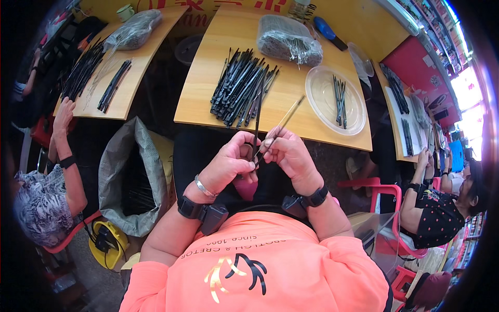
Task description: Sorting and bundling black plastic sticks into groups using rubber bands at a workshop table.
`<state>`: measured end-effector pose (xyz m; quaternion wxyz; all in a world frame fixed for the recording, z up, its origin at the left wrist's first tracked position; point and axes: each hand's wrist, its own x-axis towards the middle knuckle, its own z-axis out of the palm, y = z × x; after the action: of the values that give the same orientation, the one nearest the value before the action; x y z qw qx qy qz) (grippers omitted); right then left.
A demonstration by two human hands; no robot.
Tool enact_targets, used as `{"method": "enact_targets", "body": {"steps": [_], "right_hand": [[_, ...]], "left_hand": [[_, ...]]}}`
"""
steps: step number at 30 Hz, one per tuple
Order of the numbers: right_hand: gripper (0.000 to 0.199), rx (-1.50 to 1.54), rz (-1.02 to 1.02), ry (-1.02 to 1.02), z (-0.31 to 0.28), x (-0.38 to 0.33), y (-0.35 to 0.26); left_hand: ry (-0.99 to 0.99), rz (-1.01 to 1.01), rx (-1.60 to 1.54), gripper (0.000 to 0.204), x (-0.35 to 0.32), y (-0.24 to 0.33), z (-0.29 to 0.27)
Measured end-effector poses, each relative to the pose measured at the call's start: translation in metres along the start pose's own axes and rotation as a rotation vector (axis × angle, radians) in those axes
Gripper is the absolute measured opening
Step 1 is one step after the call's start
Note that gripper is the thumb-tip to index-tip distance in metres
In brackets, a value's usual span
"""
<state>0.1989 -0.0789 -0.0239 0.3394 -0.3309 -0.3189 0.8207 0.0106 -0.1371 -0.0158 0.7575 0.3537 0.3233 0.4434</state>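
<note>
Over my lap, just off the table's near edge, both hands work close together. My left hand (235, 160) pinches a thin black strip (258, 117) that stands upright between thumb and fingers. My right hand (292, 156) has its fingertips closed on a slim pale rod (290, 114), which slants up to the right over the tabletop; its lower end meets the black strip near my left thumb. Beyond my hands lies a heap of similar black strips (240, 88). To its right, several more strips (339, 101) rest on a round clear plastic lid (314, 112).
A clear bag of thin wires (283, 39) and a blue-handled brush (328, 32) lie at the table's far side. Left of my legs stands an open woven sack (117, 179) with dark strips inside. Co-workers sit at tables (132, 78) on both sides. A yellow stool (112, 255) holds a black device.
</note>
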Motion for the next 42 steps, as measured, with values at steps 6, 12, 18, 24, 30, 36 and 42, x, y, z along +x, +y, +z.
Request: {"method": "enact_targets", "body": {"steps": [6, 12, 18, 24, 30, 36, 42], "right_hand": [[0.010, -0.196, -0.106, 0.023, 0.005, -0.002, -0.001], [0.011, -0.303, -0.103, 0.013, 0.008, -0.008, -0.008], [0.033, -0.309, -0.078, -0.244, -0.009, -0.014, -0.022], [0.046, -0.399, -0.081, -0.317, -0.015, -0.019, -0.031], [0.038, -0.429, -0.039, -0.288, -0.011, -0.019, -0.030], [0.018, -0.396, 0.001, -0.133, 0.002, -0.008, -0.010], [0.019, -0.267, 0.046, -0.094, 0.005, -0.002, -0.005]], "left_hand": [[0.030, -0.022, 0.107, 0.022, 0.000, 0.000, 0.002], [0.079, -0.055, 0.121, 0.015, -0.001, -0.002, 0.002], [0.097, -0.074, 0.084, 0.015, 0.000, -0.003, 0.000], [0.111, -0.093, 0.037, 0.017, 0.001, -0.004, -0.003], [0.127, -0.110, 0.042, 0.016, 0.003, -0.003, -0.006], [0.202, -0.100, 0.020, 0.009, 0.008, -0.016, -0.005], [0.211, -0.081, -0.084, 0.008, 0.008, -0.018, -0.003]]}}
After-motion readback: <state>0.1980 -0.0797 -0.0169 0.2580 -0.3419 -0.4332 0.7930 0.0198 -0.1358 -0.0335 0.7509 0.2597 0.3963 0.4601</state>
